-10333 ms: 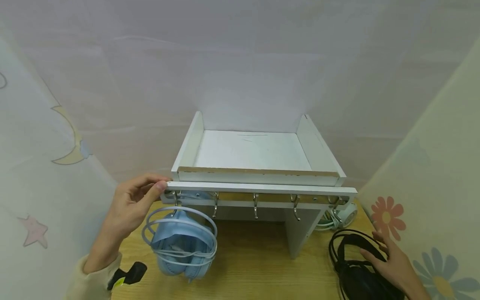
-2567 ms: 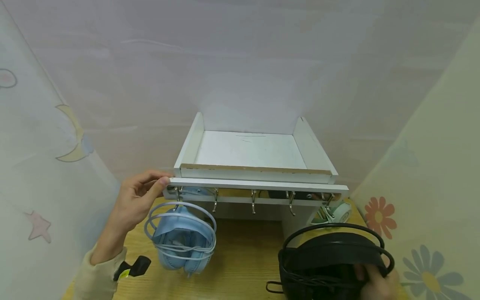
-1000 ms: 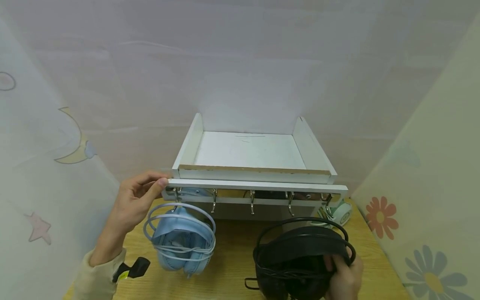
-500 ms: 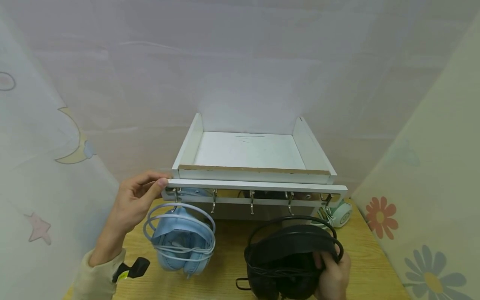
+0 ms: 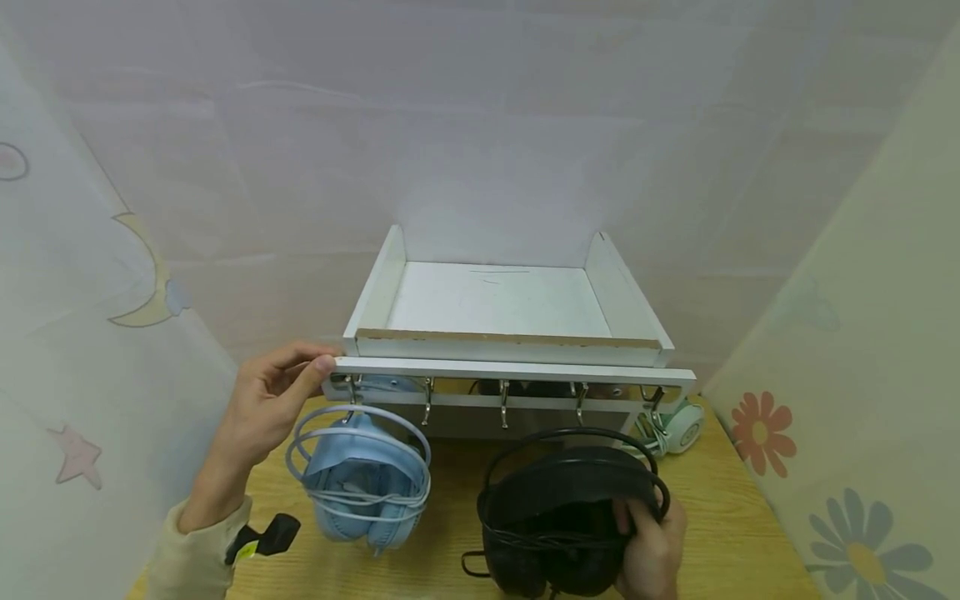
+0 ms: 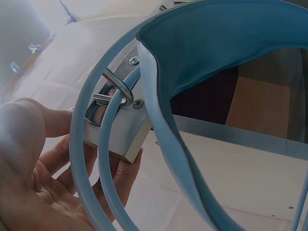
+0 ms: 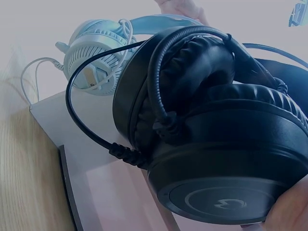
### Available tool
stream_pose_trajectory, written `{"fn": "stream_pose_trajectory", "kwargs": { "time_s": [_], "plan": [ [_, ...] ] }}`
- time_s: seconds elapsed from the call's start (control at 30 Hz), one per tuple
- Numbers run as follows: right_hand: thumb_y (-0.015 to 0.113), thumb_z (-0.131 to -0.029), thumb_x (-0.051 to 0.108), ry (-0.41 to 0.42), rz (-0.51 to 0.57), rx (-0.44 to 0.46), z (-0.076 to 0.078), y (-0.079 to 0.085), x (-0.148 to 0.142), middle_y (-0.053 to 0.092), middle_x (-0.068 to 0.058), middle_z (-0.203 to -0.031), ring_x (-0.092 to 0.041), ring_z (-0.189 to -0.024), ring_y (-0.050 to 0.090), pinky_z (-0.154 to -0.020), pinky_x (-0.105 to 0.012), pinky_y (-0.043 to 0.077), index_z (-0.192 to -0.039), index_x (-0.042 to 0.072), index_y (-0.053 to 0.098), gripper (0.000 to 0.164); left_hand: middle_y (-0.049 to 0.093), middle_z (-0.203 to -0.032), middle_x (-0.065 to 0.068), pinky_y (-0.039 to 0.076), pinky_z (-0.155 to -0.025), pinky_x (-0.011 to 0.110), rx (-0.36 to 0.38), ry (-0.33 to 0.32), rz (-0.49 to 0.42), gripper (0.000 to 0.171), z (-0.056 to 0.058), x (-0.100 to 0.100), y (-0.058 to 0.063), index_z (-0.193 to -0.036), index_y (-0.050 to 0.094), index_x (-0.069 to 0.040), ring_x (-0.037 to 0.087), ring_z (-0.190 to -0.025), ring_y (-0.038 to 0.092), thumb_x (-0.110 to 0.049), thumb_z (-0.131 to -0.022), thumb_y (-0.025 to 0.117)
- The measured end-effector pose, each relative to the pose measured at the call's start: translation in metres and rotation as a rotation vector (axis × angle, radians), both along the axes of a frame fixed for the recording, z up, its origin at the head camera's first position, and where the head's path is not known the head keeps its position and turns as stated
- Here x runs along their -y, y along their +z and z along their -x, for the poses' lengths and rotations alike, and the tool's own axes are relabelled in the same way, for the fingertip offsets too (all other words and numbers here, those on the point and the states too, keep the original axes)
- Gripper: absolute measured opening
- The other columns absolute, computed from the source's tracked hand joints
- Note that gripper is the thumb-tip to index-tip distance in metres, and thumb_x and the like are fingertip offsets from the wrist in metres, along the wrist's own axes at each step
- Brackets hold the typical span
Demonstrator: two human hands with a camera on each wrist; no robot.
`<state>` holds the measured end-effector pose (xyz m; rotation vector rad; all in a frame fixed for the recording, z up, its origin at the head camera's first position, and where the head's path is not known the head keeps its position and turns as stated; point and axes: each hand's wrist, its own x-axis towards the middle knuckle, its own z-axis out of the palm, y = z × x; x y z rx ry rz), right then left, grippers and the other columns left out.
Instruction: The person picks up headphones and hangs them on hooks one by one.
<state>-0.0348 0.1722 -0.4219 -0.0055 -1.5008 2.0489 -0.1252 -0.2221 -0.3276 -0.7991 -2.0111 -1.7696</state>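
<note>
My left hand (image 5: 273,400) pinches the left end of a white hook rail (image 5: 517,372), thumb on its front edge and fingers behind. Blue headphones (image 5: 365,492) hang from the leftmost metal hook by their double headband, cable wound round the ear cups. In the left wrist view, the hook (image 6: 120,86) passes under the blue headband tubes (image 6: 79,139). Black headphones (image 5: 562,517) are held upright in my right hand (image 5: 651,546), which grips their right side below the rail. Their ear cup (image 7: 226,159) fills much of the right wrist view; most of that hand is out of it.
The rail runs along the front of a white shelf (image 5: 498,300) on a wooden table (image 5: 735,533). A middle hook (image 5: 504,406) and others bear nothing. Mint-and-white headphones (image 5: 682,429) lie behind the rail's right end. Printed cloth walls (image 5: 847,375) stand at both sides.
My right hand has picked up the black headphones from the table at the right and carried them left, below the rail, slower in the last second. My left hand stays on the rail's end.
</note>
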Motion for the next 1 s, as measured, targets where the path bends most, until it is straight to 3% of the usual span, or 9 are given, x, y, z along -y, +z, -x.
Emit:
{"fn": "stream_pose_trajectory", "kwargs": {
  "time_s": [0.2,0.47,0.8,1.0],
  "plan": [
    [0.043,-0.106,-0.009,0.026,0.006,0.007,0.001,-0.004,0.001,0.038,-0.005,-0.060,-0.017,-0.053,0.044,-0.047,-0.037,0.032,-0.059,0.001,0.034,0.050,0.075,-0.111,-0.006,0.060,-0.076,0.018,0.001,0.007,0.000,0.026,0.000,0.000,0.000,-0.111,0.076,0.001,0.007,-0.085,0.067,0.014,-0.104,0.055],
    [0.042,-0.098,-0.021,-0.007,-0.028,-0.152,0.004,-0.012,0.009,0.040,-0.005,-0.057,-0.020,-0.052,0.035,-0.052,-0.039,0.024,-0.066,-0.002,0.041,0.037,0.075,-0.109,-0.006,0.060,-0.076,0.018,0.005,0.023,0.012,0.025,0.000,0.000,0.001,-0.111,0.077,0.001,0.006,-0.084,0.066,0.013,-0.104,0.056],
    [0.041,-0.096,-0.022,0.008,-0.051,-0.115,0.001,-0.011,0.021,0.038,-0.005,-0.056,-0.018,-0.050,0.035,-0.052,-0.039,0.026,-0.065,0.000,0.041,0.038,0.076,-0.111,-0.005,0.059,-0.075,0.018,-0.017,0.005,0.003,0.026,0.001,-0.001,0.000,-0.111,0.076,0.002,0.007,-0.084,0.066,0.014,-0.103,0.056],
    [0.041,-0.094,-0.024,0.025,-0.023,-0.164,0.003,-0.015,0.027,0.038,-0.006,-0.056,-0.020,-0.051,0.033,-0.053,-0.040,0.023,-0.066,-0.002,0.040,0.036,0.076,-0.113,-0.005,0.059,-0.075,0.018,-0.011,0.003,-0.001,0.026,0.001,-0.001,0.000,-0.112,0.077,0.001,0.007,-0.087,0.068,0.014,-0.103,0.056]
  ]
}}
